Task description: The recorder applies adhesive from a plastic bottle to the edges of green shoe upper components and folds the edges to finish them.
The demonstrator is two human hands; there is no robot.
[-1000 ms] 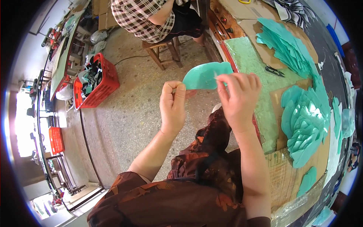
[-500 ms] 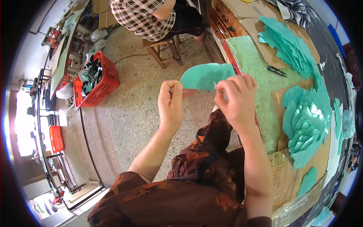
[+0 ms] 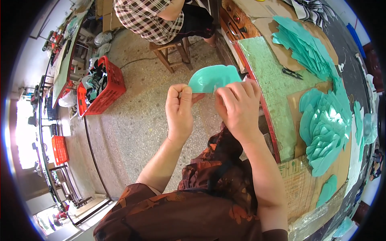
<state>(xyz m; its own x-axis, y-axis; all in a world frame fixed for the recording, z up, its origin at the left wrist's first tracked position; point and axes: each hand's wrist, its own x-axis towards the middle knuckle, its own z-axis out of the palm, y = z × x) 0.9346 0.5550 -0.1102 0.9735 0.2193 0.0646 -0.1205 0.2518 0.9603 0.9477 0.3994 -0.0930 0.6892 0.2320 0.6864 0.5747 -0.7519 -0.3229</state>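
Note:
A thin teal cut-out piece (image 3: 209, 76) with a rounded outline is held up in front of me, over the floor. My left hand (image 3: 179, 110) is closed on its left end, thumb on the near face. At the lower right edge of the piece, my right hand (image 3: 240, 108) has its fingers bent into a pinch. A small whitish bit shows by these fingertips; what they grip is not clear. The right fingers cover the lower right corner of the piece.
On the workbench (image 3: 271, 120) at right lie a heap of teal pieces (image 3: 325, 124), a fanned stack (image 3: 303, 48) and black snips (image 3: 292, 73). Left stands a red crate (image 3: 110, 88) of scraps. A person (image 3: 155, 20) in checks sits on a wooden stool (image 3: 172, 56) ahead.
My right hand has shifted left along the lower edge of the teal piece, now covering its lower right corner. My left hand keeps its hold, almost still.

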